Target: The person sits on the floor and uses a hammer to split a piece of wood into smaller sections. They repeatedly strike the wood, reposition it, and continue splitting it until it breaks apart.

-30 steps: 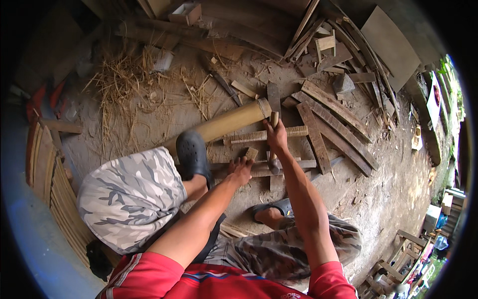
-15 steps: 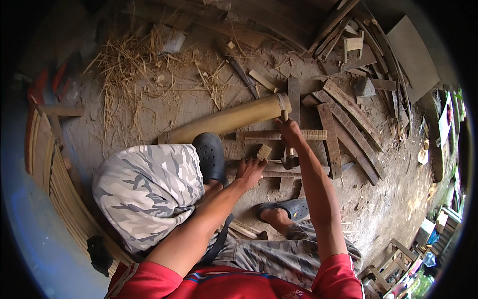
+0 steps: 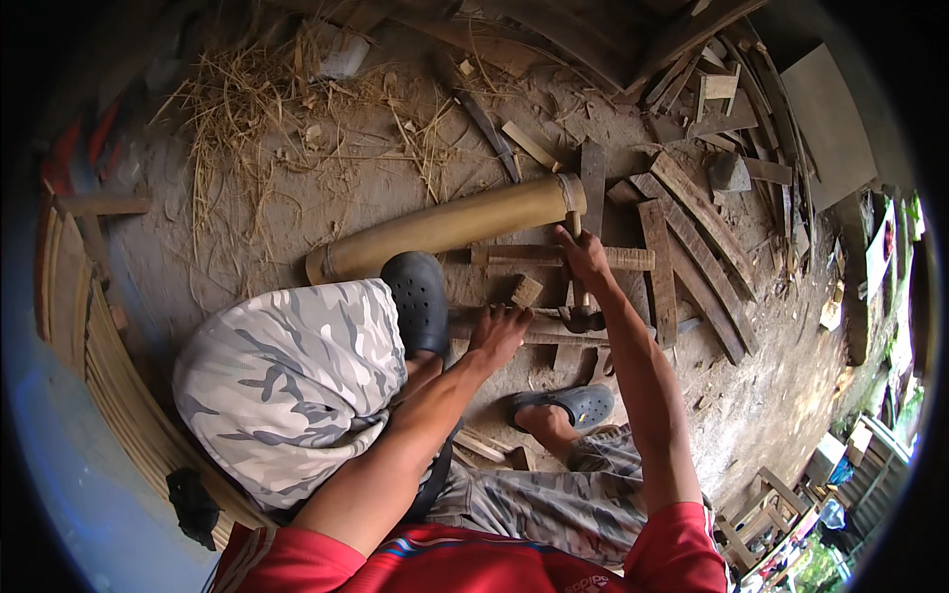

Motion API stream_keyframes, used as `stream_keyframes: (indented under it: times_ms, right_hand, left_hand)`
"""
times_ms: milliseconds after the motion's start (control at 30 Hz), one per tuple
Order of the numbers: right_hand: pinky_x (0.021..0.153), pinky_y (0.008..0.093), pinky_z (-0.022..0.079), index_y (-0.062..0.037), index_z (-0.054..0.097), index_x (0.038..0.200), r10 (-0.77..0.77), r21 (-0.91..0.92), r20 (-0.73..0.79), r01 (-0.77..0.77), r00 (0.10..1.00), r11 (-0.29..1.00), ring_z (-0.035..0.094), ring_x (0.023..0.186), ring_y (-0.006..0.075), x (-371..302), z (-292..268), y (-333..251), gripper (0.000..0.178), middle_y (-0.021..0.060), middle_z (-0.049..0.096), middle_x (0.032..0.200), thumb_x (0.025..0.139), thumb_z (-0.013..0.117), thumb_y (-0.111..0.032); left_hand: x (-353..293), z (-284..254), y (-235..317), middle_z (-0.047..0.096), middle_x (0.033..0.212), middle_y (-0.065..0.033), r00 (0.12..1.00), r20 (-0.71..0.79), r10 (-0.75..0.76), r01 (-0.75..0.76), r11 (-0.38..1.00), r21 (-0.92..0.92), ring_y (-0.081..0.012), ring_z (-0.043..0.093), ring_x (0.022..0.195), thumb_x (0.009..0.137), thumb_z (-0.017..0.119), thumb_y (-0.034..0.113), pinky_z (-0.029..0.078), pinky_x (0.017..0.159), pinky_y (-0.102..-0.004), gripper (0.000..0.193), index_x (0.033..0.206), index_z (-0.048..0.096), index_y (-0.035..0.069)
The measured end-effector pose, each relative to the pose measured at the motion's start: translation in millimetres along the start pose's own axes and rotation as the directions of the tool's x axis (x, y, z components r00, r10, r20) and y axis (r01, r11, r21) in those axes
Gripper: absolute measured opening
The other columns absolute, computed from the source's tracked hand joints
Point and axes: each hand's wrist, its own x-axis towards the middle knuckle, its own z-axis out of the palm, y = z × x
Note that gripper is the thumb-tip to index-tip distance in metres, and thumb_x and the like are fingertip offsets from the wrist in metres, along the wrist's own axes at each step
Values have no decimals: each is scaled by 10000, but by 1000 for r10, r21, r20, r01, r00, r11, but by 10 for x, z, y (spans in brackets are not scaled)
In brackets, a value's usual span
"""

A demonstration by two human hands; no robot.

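My right hand (image 3: 585, 255) is wrapped round the wooden handle of a hammer (image 3: 581, 319). Its dark head hangs low, beside a pale length of wood (image 3: 549, 336) lying crosswise on the ground. My left hand (image 3: 499, 336) rests over the left part of that wood, fingers stretched out and holding nothing I can see. Just beyond its fingertips sits a small wooden block (image 3: 526, 291), apart from the hand. Farther off, a notched wooden bar (image 3: 563, 257) lies crosswise, passing partly behind my right hand. A thick bamboo-like log (image 3: 445, 222) slants behind it.
My dark clogs (image 3: 417, 301) stand on either side of the work. Several dark planks (image 3: 697, 247) lie to the right. Straw (image 3: 257, 128) litters the far left ground. Curved strips (image 3: 129, 385) are stacked at the left, and a pale board (image 3: 828, 128) leans at the far right.
My left hand has drawn back from the small block, which now lies clear of its fingers. My right hand still grips the hammer, its position almost the same. The view has shifted slightly.
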Motion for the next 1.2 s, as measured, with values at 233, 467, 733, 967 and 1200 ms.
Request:
stream_keyframes:
  times_ms: [233, 467, 733, 967, 1200]
  right_hand:
    - [463, 356, 463, 30, 569, 859, -119, -261, -192, 67, 974, 963, 574, 468, 185, -38, 31, 90, 555, 93, 542, 565, 881, 616, -522]
    - [573, 422, 449, 27, 594, 830, -158, -227, -305, 89, 939, 970, 572, 589, 335, -367, 87, -107, 516, 198, 577, 649, 864, 641, -486]
    - [524, 361, 400, 2, 579, 811, -406, -209, -435, 349, 804, 914, 468, 530, 182, -754, 121, -84, 331, 128, 519, 594, 883, 662, -310]
    - [554, 404, 421, 18, 550, 813, -405, -111, -466, 402, 787, 909, 417, 557, 345, -1021, 131, -8, 232, 209, 492, 644, 810, 660, -186]
    - [565, 300, 430, 23, 573, 795, -395, 8, -519, 466, 758, 885, 430, 607, 93, -1236, 197, 23, 146, 97, 495, 614, 765, 634, -106]
  left_hand:
    - [24, -35, 64, 528, 1246, -106, 998, 44, -39, 40, 999, -25, -315, 512, 1174, 767, 710, 265, 366, 993, -504, 652, 1340, 441, 109]
    - [161, -237, 86, 385, 1385, -190, 940, 331, -77, 71, 997, 29, -365, 390, 1302, 694, 779, 289, 311, 1046, -546, 874, 1422, 333, 99]
    - [148, 78, -22, 320, 1453, -218, 969, 249, -9, 8, 1000, 7, -399, 308, 1369, 783, 635, 84, 295, 1076, -562, 728, 1438, 319, 83]
    - [99, 16, -1, 394, 1403, -246, 986, 165, 28, -30, 1000, 6, -408, 416, 1279, 804, 558, 42, 356, 1008, -554, 632, 1409, 377, 69]
    - [49, 48, 2, 463, 1311, -228, 996, 80, 46, -46, 999, 1, -400, 484, 1194, 791, 574, 36, 376, 978, -535, 613, 1382, 415, 71]
